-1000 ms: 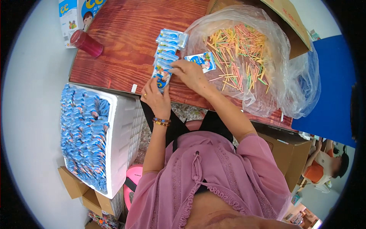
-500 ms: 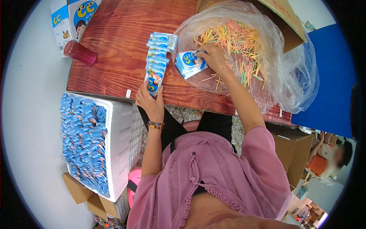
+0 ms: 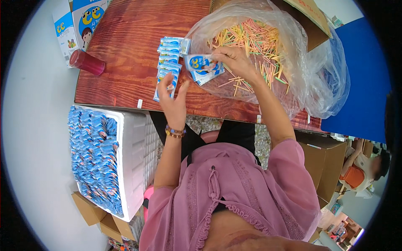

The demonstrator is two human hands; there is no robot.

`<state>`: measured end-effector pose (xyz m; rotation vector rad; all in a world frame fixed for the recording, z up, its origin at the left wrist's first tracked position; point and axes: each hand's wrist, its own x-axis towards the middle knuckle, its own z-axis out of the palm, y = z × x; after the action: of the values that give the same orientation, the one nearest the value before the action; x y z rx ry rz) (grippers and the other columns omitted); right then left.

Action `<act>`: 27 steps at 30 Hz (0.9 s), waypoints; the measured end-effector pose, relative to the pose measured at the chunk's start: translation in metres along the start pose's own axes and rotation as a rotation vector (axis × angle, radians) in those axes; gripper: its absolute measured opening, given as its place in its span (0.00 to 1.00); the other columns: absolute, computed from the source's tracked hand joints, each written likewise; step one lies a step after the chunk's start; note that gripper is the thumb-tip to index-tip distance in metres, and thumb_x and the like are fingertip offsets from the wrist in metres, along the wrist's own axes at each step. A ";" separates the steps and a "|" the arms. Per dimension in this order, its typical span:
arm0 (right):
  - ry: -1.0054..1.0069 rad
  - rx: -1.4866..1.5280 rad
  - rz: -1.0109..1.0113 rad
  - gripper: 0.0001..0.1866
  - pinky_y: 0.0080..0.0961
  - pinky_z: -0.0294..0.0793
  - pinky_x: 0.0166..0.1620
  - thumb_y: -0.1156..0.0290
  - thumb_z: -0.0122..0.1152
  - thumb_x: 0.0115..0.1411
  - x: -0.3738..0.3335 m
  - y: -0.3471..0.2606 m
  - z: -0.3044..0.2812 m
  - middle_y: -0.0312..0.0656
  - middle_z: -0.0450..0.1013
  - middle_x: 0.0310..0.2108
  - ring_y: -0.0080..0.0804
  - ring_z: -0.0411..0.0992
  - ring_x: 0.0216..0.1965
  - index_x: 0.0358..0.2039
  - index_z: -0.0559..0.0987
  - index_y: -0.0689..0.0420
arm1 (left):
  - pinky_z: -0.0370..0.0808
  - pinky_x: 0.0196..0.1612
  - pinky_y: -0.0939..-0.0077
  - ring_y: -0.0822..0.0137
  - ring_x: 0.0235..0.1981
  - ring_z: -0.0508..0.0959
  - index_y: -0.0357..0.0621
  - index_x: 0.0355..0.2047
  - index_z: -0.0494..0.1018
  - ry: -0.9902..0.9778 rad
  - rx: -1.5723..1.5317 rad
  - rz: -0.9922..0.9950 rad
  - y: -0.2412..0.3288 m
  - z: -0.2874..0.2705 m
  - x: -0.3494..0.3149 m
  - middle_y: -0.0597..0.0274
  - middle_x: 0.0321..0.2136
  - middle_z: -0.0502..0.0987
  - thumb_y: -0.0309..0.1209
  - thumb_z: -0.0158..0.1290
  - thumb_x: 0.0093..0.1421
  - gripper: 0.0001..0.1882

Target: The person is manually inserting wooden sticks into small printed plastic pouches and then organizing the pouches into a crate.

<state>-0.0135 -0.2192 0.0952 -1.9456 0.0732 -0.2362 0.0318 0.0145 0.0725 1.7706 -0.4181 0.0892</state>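
The worktop (image 3: 125,46) carried a clear bag (image 3: 305,83) with a heap of coloured sticks (image 3: 251,35), and left of it an overlapping packet row (image 3: 169,67). My left grip (image 3: 173,102), spread apart, was at the row's near end. My right grip (image 3: 236,62) was clamped on a blue-and-white packet (image 3: 197,62) over the bag's left edge.

Bright, diffuse light is falling fairly evenly across the tabletop (image 3: 130,54), its source lying outside the view. White highlights are glinting on the clear plastic bag (image 3: 333,98) near the right edge; soft shadow is gathering beneath the near edge. Fine print on the row of packets (image 3: 168,71) is appearing soft. Fisheye distortion is bending outlines toward the black rim. Beyond the right edge, the head of a co-worker (image 3: 356,175) is showing blurred.
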 end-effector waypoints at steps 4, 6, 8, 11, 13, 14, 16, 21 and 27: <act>-0.019 0.120 -0.007 0.09 0.16 0.69 0.35 0.69 0.56 0.62 -0.016 -0.017 0.016 0.32 0.73 0.26 0.16 0.69 0.29 0.33 0.79 0.63 | 0.70 0.32 0.85 0.80 0.30 0.73 0.37 0.42 0.72 -0.292 -0.586 -0.293 -0.001 0.029 0.020 0.68 0.30 0.75 0.26 0.59 0.57 0.14; 0.055 0.169 0.019 0.08 0.17 0.68 0.33 0.69 0.57 0.61 -0.023 -0.010 0.018 0.32 0.73 0.25 0.16 0.68 0.28 0.32 0.79 0.61 | 0.71 0.33 0.85 0.81 0.29 0.73 0.38 0.40 0.72 -0.311 -0.638 -0.329 -0.008 0.035 0.019 0.68 0.30 0.76 0.25 0.59 0.57 0.12; 0.126 0.225 0.048 0.08 0.18 0.68 0.32 0.69 0.58 0.60 -0.030 -0.007 0.020 0.32 0.73 0.24 0.16 0.68 0.27 0.30 0.79 0.60 | 0.72 0.33 0.85 0.81 0.29 0.73 0.39 0.38 0.73 -0.329 -0.684 -0.371 -0.007 0.038 0.016 0.68 0.29 0.76 0.25 0.59 0.57 0.09; 0.195 0.254 0.047 0.06 0.17 0.68 0.31 0.71 0.60 0.59 -0.039 -0.007 0.025 0.33 0.73 0.24 0.15 0.68 0.27 0.30 0.80 0.60 | 0.73 0.34 0.85 0.81 0.29 0.75 0.38 0.37 0.75 -0.214 -0.895 -0.444 -0.001 0.041 0.006 0.67 0.30 0.78 0.25 0.58 0.58 0.07; 0.206 0.196 0.112 0.04 0.15 0.69 0.35 0.73 0.60 0.59 -0.042 -0.009 0.029 0.31 0.75 0.29 0.13 0.69 0.31 0.33 0.80 0.60 | 0.74 0.35 0.85 0.79 0.30 0.77 0.36 0.37 0.75 -0.385 -0.875 -0.504 0.001 0.038 0.002 0.65 0.32 0.79 0.24 0.57 0.58 0.07; 0.207 0.198 0.110 0.04 0.15 0.69 0.35 0.73 0.60 0.59 -0.042 -0.010 0.031 0.31 0.75 0.29 0.13 0.69 0.31 0.33 0.80 0.60 | 0.74 0.36 0.85 0.79 0.32 0.78 0.35 0.38 0.76 -0.377 -0.842 -0.499 -0.005 0.038 -0.001 0.63 0.33 0.80 0.25 0.57 0.59 0.08; 0.218 0.482 0.097 0.05 0.15 0.69 0.36 0.75 0.61 0.58 -0.042 -0.008 0.033 0.31 0.75 0.30 0.13 0.69 0.31 0.34 0.80 0.60 | 0.74 0.36 0.84 0.79 0.32 0.78 0.35 0.37 0.76 -0.310 -0.823 -0.477 -0.006 0.040 -0.003 0.63 0.33 0.80 0.25 0.57 0.59 0.07; 0.123 0.383 0.164 0.05 0.17 0.70 0.38 0.76 0.62 0.56 -0.050 0.001 0.029 0.31 0.76 0.32 0.14 0.70 0.33 0.34 0.80 0.61 | 0.75 0.36 0.83 0.78 0.31 0.78 0.34 0.37 0.76 -0.232 -0.858 -0.480 -0.003 0.040 -0.007 0.62 0.32 0.80 0.25 0.57 0.58 0.08; 0.198 0.204 0.148 0.05 0.17 0.68 0.35 0.74 0.63 0.56 -0.055 0.000 0.034 0.33 0.75 0.29 0.14 0.68 0.30 0.32 0.81 0.62 | 0.75 0.37 0.82 0.76 0.33 0.78 0.35 0.37 0.76 -0.179 -0.794 -0.469 -0.010 0.041 -0.018 0.63 0.34 0.80 0.24 0.55 0.60 0.07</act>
<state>-0.0601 -0.1790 0.0759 -1.7006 0.3104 -0.3241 0.0116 -0.0185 0.0479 1.0480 -0.1183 -0.5074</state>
